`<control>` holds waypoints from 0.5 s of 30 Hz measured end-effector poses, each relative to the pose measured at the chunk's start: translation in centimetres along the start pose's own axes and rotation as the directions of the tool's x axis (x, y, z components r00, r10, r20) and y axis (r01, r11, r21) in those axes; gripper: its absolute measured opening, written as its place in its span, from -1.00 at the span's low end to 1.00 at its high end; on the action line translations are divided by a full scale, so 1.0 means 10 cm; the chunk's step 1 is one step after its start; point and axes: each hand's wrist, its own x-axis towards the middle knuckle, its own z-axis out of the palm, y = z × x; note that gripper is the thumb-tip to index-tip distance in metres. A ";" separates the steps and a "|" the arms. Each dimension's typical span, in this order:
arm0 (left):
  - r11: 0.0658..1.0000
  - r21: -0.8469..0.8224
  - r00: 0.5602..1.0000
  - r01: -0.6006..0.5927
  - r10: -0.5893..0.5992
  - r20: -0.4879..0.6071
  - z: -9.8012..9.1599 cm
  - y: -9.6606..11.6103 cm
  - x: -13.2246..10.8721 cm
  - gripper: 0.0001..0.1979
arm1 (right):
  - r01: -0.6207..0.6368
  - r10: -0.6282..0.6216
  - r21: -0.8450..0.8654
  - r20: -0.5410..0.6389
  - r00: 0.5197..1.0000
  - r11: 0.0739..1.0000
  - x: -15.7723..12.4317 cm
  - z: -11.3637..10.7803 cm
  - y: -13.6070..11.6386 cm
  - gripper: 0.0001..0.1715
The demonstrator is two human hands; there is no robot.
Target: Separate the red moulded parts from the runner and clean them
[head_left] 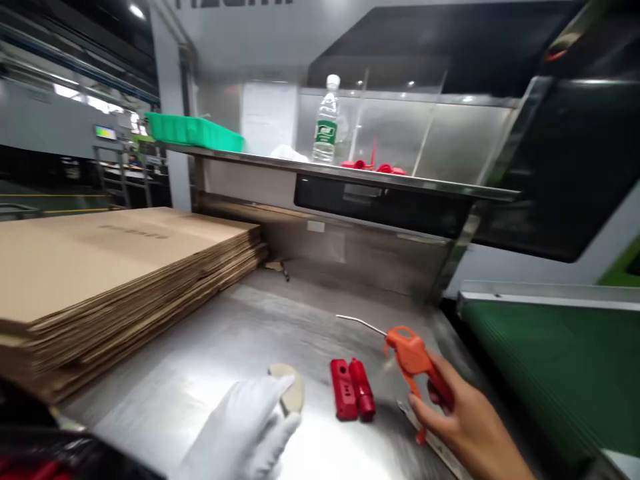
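Observation:
My left hand, in a white glove, pinches a flat beige piece with rounded ends between thumb and fingers, low over the metal table. My bare right hand is wrapped round the handle of an orange air blow gun. The gun's thin bent nozzle points left. Between my hands lie two red plastic parts side by side: a flat-faced one with holes and a rounder one. Neither hand touches them. A narrow, blurred strip lies beneath my right hand.
Flat cardboard sheets are stacked at left. A metal shelf above the table carries a green tray, a water bottle and red parts. A green conveyor belt runs at right. Black plastic covers the lower left corner.

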 end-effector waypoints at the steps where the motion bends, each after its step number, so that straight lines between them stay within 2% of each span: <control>1: 0.998 0.056 0.995 -0.037 0.031 0.090 0.17 0.16 0.15 -0.49 | -0.007 0.007 -0.011 0.003 1.000 1.000 0.00 -0.02 -0.06 -0.39; 3: 0.983 0.181 0.986 -0.042 0.012 0.164 0.45 0.41 0.42 -0.24 | -0.018 0.018 -0.014 -0.001 1.000 1.000 0.00 -0.05 -0.15 -0.41; 5: 0.972 0.225 0.955 -0.070 0.000 0.296 0.66 0.54 0.64 -0.08 | -0.022 0.022 -0.001 -0.008 1.000 1.000 -0.02 -0.08 -0.20 -0.40; 8: 0.979 0.180 0.904 -0.098 0.012 0.428 0.84 0.54 0.84 -0.07 | -0.021 0.021 -0.006 -0.023 1.000 1.000 -0.02 -0.11 -0.23 -0.39; 12: 0.981 0.182 0.903 -0.062 -0.022 0.428 0.88 0.43 0.93 -0.03 | -0.003 0.002 -0.036 -0.019 1.000 0.999 -0.01 -0.10 -0.16 -0.40; 14: 0.997 0.083 0.931 0.007 -0.036 0.364 0.81 0.36 0.97 0.02 | 0.019 -0.023 -0.070 -0.057 0.998 0.997 -0.03 -0.08 -0.04 -0.37; 15: 0.999 -0.006 0.954 0.044 -0.040 0.299 0.76 0.32 0.99 0.03 | 0.030 -0.036 -0.083 -0.079 0.996 0.996 -0.05 -0.06 0.05 -0.34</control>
